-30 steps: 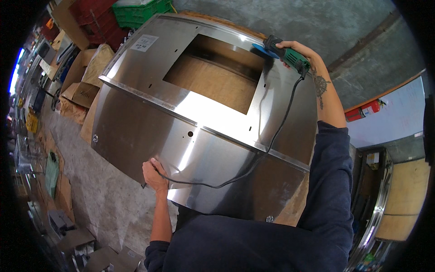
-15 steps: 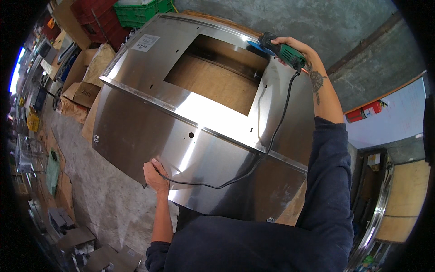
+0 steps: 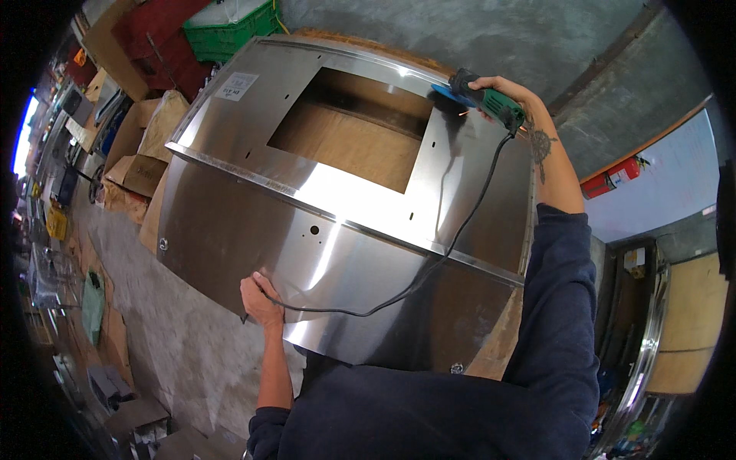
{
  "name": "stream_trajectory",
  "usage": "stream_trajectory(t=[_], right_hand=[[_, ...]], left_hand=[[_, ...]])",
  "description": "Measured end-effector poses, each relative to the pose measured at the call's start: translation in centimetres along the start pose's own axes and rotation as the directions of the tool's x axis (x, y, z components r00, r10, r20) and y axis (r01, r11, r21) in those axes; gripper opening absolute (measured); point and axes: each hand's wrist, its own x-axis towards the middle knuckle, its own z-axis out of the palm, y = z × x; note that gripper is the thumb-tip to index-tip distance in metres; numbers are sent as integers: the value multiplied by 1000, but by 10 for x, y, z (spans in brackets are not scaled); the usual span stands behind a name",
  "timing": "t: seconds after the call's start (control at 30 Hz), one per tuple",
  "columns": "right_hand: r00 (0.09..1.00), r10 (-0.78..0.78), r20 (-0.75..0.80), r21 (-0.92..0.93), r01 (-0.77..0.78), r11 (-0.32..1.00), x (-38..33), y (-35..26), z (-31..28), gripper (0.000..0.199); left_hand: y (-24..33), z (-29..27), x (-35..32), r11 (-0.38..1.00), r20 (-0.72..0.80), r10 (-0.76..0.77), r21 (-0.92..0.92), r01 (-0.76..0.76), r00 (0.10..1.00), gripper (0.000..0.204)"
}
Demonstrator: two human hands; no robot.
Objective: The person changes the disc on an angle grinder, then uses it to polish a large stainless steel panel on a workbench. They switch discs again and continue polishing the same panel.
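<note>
head-worn fisheye — looking down, near, over the metal panel point(image 3: 356, 268)

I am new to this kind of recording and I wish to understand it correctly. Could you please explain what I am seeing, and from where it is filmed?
Gladly. There is no robot here, only a person with two bare hands. A wide fisheye camera on the head looks down, so straight edges bend near the rim.

The large shiny thing is a sheet-metal panel with a rectangular opening. A white label sits on it at the upper left.

The right hand holds a green and black angle grinder with a blue disc, near the opening's upper right corner. The left hand holds the black power cord, which runs across the panel to the grinder.
</note>
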Motion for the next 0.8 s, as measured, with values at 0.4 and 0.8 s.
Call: stream_trajectory(t=[0.4,0.8], right_hand=[[998,56,-23,-26,-56,998,-35,26,-36,50],[981,149,-124,3,-150,989,-57,54,-72,50]], left_hand=[[-1,0,-1,999,-35,34,17,-33,999,33],[7,-3,0,1000,-32,28,12,-27,999,35]])
